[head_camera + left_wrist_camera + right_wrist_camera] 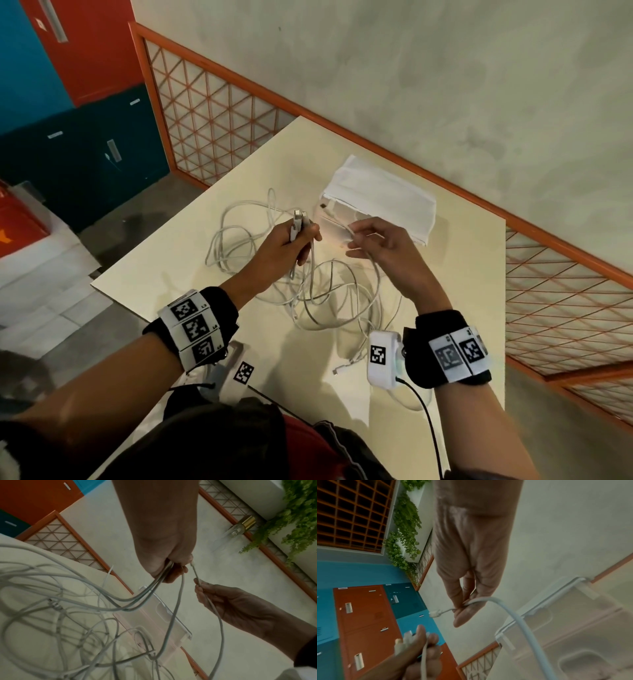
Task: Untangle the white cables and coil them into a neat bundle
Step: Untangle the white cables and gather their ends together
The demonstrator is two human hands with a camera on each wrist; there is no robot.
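Several white cables lie in a loose tangle on the cream table, with more loops to the left. My left hand is raised above the tangle and grips a few cable ends in its fist, their connectors sticking up. In the left wrist view these strands hang from the left hand down to the pile. My right hand pinches one more cable end between thumb and fingers. The right wrist view shows the right hand pinching just behind that cable's plug.
A clear plastic box with folded white cloth on it stands just beyond my hands. A loose plug lies near the table's front edge. An orange lattice railing borders the table's far sides, with lockers at the left.
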